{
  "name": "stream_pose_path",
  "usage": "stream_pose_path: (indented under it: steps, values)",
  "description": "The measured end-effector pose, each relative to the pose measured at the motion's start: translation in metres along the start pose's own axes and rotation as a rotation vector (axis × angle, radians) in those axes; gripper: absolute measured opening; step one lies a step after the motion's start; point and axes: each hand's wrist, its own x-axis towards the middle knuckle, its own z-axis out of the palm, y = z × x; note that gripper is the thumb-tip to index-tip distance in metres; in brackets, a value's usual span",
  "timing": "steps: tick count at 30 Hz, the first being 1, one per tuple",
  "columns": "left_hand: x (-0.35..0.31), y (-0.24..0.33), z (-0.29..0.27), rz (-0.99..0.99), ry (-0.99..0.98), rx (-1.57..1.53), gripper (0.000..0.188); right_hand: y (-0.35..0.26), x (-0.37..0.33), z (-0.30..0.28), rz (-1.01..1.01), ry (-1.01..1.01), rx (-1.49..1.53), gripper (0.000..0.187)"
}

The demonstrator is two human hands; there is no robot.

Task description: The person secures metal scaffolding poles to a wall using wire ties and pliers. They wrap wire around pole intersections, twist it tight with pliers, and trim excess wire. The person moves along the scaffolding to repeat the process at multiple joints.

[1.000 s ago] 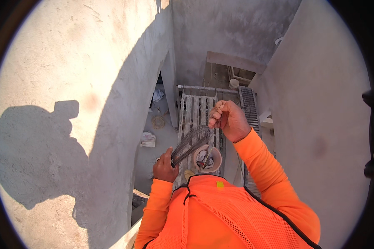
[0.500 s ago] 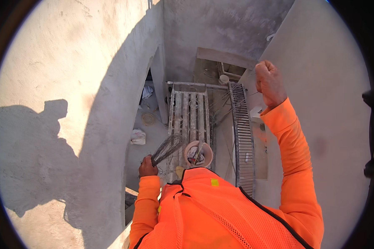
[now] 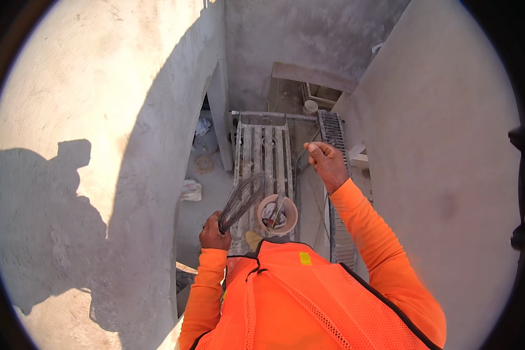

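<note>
- Wire bundle (image 3: 242, 201), dark and thin-stranded, is jutting forward and rightward from the left hand (image 3: 214, 233), its looped end pointing away from that hand
- Left hand is grasping the bundle's near end, fingers wrapping around it
- Right hand (image 3: 328, 166) is hovering farther forward, well apart from the bundle, thumb and forefinger pinching together; whether they are gripping a strand, I cannot tell
- Slatted platform (image 3: 257, 154) is stretching below and between both hands
- Pinkish bucket (image 3: 292, 219), holding pale crumpled material, is standing to the left hand's right
- Whitish crumpled bag (image 3: 191, 190) is lying beyond the left hand, slightly leftward
</note>
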Motion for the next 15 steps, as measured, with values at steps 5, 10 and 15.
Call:
stream_pose_path:
  steps: [5, 10, 15]
  values:
    - [0.009, 0.012, -0.010, -0.037, -0.054, -0.043, 0.032, 0.002, -0.044, 0.042, 0.166, -0.139, 0.247, 0.036]
    - [0.012, 0.010, -0.008, 0.003, -0.097, 0.004, 0.027, 0.003, -0.042, 0.058, -0.010, -0.232, 0.018, 0.033]
    - [-0.003, -0.018, 0.006, 0.003, -0.168, 0.041, 0.029, 0.022, -0.020, 0.039, 0.059, -0.095, 0.059, 0.023]
